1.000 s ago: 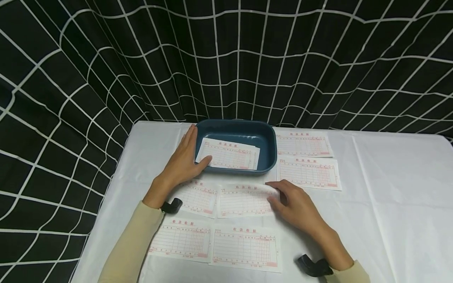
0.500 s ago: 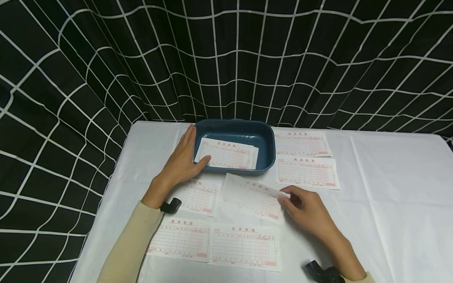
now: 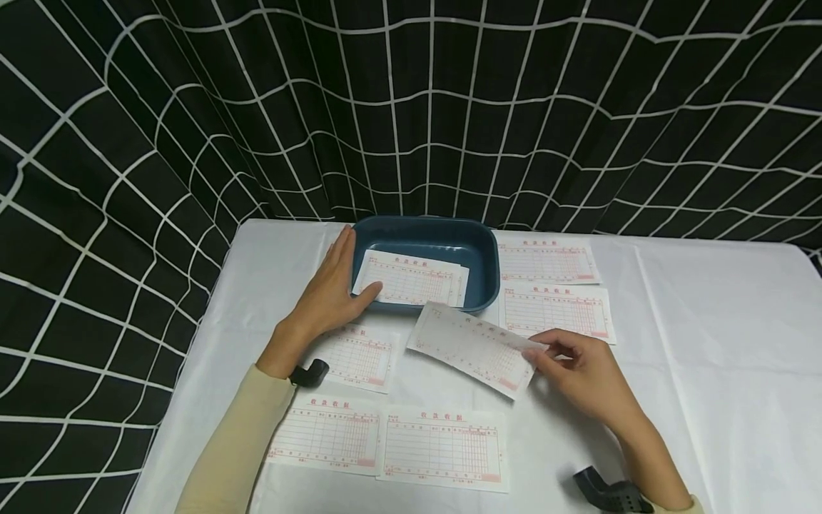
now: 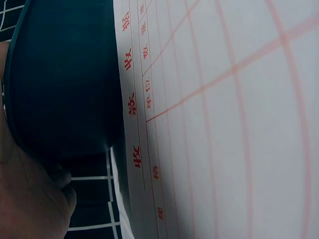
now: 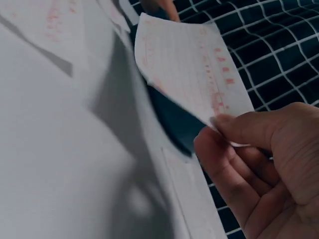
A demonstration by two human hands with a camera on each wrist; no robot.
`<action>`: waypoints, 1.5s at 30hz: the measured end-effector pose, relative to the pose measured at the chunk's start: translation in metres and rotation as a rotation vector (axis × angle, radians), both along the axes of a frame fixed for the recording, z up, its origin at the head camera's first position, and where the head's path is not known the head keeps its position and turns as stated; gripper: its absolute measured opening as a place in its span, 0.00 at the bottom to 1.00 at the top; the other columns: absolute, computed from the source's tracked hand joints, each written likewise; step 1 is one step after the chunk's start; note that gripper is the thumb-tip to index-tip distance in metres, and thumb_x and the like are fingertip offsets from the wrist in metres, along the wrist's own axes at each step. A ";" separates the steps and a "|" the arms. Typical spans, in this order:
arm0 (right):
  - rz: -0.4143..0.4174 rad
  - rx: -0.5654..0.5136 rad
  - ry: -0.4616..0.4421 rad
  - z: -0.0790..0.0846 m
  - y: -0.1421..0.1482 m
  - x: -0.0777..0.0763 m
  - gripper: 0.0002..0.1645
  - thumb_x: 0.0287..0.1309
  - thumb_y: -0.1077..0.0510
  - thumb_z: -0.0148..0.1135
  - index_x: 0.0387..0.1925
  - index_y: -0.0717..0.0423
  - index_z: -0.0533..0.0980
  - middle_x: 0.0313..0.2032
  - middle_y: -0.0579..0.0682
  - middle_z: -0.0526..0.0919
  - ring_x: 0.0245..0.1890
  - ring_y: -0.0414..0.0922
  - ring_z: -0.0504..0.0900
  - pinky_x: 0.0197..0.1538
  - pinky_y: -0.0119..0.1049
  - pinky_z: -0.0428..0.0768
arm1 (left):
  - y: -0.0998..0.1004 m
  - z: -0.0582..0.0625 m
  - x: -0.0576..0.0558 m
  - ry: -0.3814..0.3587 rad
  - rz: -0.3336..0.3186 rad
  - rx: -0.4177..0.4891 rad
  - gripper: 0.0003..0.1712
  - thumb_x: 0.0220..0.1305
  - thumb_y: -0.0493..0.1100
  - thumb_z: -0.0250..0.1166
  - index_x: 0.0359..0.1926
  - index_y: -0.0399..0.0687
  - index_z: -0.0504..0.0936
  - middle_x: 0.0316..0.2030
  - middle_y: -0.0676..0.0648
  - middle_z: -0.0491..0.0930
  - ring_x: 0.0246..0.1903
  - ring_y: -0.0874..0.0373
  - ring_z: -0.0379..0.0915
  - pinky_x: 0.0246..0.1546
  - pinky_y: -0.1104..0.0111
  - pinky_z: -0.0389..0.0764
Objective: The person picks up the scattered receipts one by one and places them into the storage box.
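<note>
Held slip (image 3: 474, 349): raised off the table (image 3: 719, 328), tilted, on the near side of the tub (image 3: 427, 230). Its long axis slants from the end farthest right of the tub to a far-left corner that overlaps the tub's near rim in the head view; contact there cannot be confirmed.

Right hand (image 3: 581, 373): the nearer to the slip, positioned to the near right of the tub. Thumb and fingertips pinch the slip's right end; the tub lies ahead and leftward of this hand.

Left hand (image 3: 336, 287): at the tub's left end, fingers straight along the outside, thumb over the near rim.

Writing: the stacked slips (image 3: 411, 280) inside the tub carry a red heading, 收款收据; smaller 单位 reads in the left wrist view. Remaining small print is illegible in places. No brand was identified.
</note>
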State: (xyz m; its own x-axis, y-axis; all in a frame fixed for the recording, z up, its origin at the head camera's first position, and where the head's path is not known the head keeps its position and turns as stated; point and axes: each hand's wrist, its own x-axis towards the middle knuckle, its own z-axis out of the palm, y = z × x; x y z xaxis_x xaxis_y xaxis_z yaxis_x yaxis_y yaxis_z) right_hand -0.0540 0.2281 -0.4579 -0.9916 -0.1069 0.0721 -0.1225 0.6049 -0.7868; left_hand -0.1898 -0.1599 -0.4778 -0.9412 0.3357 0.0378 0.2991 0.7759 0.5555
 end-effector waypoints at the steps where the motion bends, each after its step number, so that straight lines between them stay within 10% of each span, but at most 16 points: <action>1: -0.002 -0.010 -0.005 0.002 0.000 -0.001 0.06 0.62 0.62 0.75 0.42 0.56 0.88 0.38 0.54 0.92 0.33 0.28 0.83 0.37 0.22 0.84 | 0.000 0.000 0.000 0.000 -0.001 0.000 0.60 0.72 0.62 0.62 0.86 0.42 0.37 0.87 0.44 0.34 0.87 0.46 0.34 0.85 0.47 0.49; 23: -0.114 -0.173 -0.018 0.029 -0.021 -0.073 0.15 0.68 0.56 0.71 0.49 0.62 0.85 0.33 0.38 0.83 0.34 0.29 0.83 0.36 0.21 0.81 | -0.001 0.002 -0.003 0.005 -0.003 0.005 0.60 0.71 0.62 0.63 0.86 0.42 0.38 0.87 0.44 0.35 0.87 0.45 0.35 0.85 0.47 0.49; 35: -0.034 -0.090 0.013 0.036 -0.039 -0.119 0.15 0.69 0.58 0.70 0.52 0.62 0.85 0.42 0.60 0.89 0.37 0.30 0.82 0.35 0.21 0.75 | -0.001 0.000 -0.001 0.013 -0.007 -0.005 0.60 0.72 0.63 0.62 0.86 0.42 0.37 0.87 0.44 0.34 0.87 0.45 0.37 0.85 0.48 0.51; 45: 0.053 0.016 0.050 0.031 -0.053 -0.136 0.13 0.67 0.62 0.71 0.52 0.61 0.85 0.42 0.61 0.90 0.44 0.54 0.91 0.37 0.20 0.75 | 0.000 0.000 -0.001 0.006 -0.002 -0.007 0.60 0.72 0.63 0.62 0.86 0.42 0.38 0.87 0.44 0.34 0.87 0.45 0.36 0.85 0.47 0.51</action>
State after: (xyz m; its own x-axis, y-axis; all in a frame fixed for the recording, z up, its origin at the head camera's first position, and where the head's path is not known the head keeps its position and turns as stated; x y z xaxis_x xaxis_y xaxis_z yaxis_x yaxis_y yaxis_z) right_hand -0.1903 0.1751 -0.4272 -0.9798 -0.1607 0.1194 -0.1937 0.6091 -0.7691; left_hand -0.1906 -0.1598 -0.4779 -0.9402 0.3381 0.0406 0.3039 0.7793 0.5480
